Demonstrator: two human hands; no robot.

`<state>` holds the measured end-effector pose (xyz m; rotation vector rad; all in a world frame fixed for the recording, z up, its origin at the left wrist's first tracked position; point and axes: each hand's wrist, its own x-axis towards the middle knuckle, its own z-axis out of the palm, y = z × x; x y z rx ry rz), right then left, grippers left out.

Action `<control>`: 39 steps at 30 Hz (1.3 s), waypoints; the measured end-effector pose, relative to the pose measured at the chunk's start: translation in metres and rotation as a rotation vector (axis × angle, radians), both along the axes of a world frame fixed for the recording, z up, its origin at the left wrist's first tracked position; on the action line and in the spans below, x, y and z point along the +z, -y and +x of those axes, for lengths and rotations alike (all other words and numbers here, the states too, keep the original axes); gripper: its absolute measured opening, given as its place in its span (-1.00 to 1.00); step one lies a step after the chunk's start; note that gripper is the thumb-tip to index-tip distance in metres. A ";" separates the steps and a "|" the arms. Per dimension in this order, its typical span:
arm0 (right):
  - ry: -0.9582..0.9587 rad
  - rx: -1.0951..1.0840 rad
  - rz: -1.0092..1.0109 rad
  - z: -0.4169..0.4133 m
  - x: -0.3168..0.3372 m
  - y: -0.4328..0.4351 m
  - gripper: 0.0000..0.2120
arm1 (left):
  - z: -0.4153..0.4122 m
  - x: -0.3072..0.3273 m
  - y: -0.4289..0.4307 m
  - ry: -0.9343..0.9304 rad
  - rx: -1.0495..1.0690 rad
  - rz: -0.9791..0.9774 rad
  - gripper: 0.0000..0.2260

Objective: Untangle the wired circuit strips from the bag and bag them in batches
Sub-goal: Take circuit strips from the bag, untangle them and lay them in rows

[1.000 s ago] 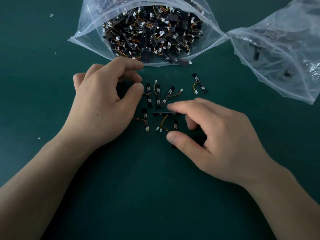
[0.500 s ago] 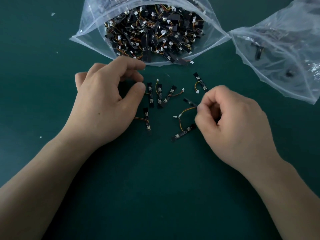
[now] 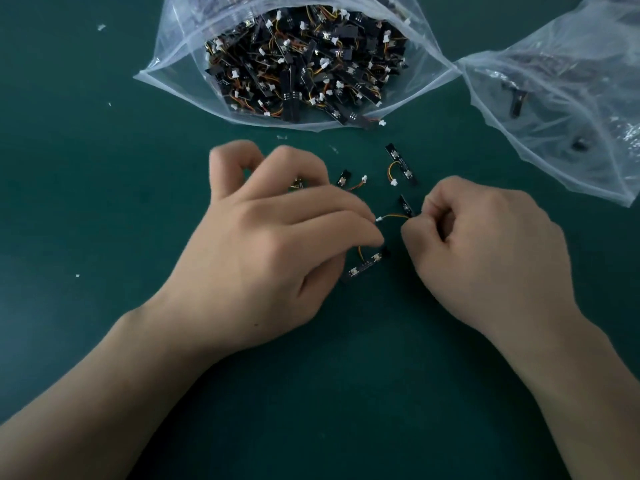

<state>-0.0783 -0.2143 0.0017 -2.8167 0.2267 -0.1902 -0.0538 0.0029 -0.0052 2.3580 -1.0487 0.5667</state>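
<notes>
A dark green worktop (image 3: 86, 202) fills the view. At its far edge lies a large clear bag (image 3: 173, 57), mouth open toward the person and packed with a heap of black strips (image 3: 294, 71) with orange wires and white connectors; one strip pokes out over the lip. To its right, touching it corner to corner, lies a second clear bag (image 3: 571, 81) holding only a few dark strips (image 3: 516, 102).

Both hands work near the middle, below the full bag. The left hand (image 3: 277, 244) is curled, thumb and forefinger closed on a tangled pair (image 3: 393, 215) – its grip meets at the white connector and an orange wire, and which of the two it pinches I cannot tell. The right hand (image 3: 485, 251) is clenched, pinching the other end of the same wire, where the pair's upper board (image 3: 406, 204) stands up from its fingertips. The pair's lower board (image 3: 363, 268) lies on the worktop just below the left thumb.

Two loose strips rest between hands and bag: one (image 3: 401, 164) with its wire looped, another (image 3: 344, 178) partly hidden by the left fingers. White scraps (image 3: 101, 27) dot the worktop.
</notes>
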 end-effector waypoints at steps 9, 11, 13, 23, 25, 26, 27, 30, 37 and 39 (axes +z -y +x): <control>0.001 0.034 -0.080 -0.002 0.001 -0.002 -0.80 | -0.006 -0.002 0.000 -0.144 -0.068 0.117 -0.82; -0.004 0.061 -0.064 -0.002 0.000 -0.002 -0.81 | -0.006 -0.001 0.001 -0.147 -0.047 0.123 -0.83; 0.000 0.082 -0.056 -0.003 0.001 -0.002 -0.81 | -0.005 0.000 0.000 -0.163 -0.027 0.116 -0.86; -0.020 0.130 -0.028 -0.002 0.002 0.000 -0.82 | -0.006 0.003 0.002 -0.202 0.076 0.148 -0.88; -0.024 0.134 -0.028 -0.002 0.002 0.000 -0.82 | -0.006 0.003 0.002 -0.182 0.082 0.142 -0.88; -0.027 0.137 -0.025 -0.002 0.002 0.001 -0.83 | -0.006 0.004 0.002 -0.167 0.086 0.124 -0.87; -0.031 0.141 -0.021 -0.002 0.002 0.001 -0.83 | -0.005 0.006 0.002 -0.155 0.099 0.089 -0.87; -0.030 0.153 -0.011 -0.001 0.003 0.002 -0.82 | 0.002 0.010 -0.007 -0.140 0.180 -0.059 -0.91; 0.017 0.318 0.128 -0.008 0.004 -0.015 -0.87 | 0.018 0.008 -0.023 -0.210 0.206 -0.018 -0.90; 0.032 0.322 0.128 -0.009 0.003 -0.018 -0.87 | 0.018 0.007 -0.023 -0.213 0.191 -0.002 -0.89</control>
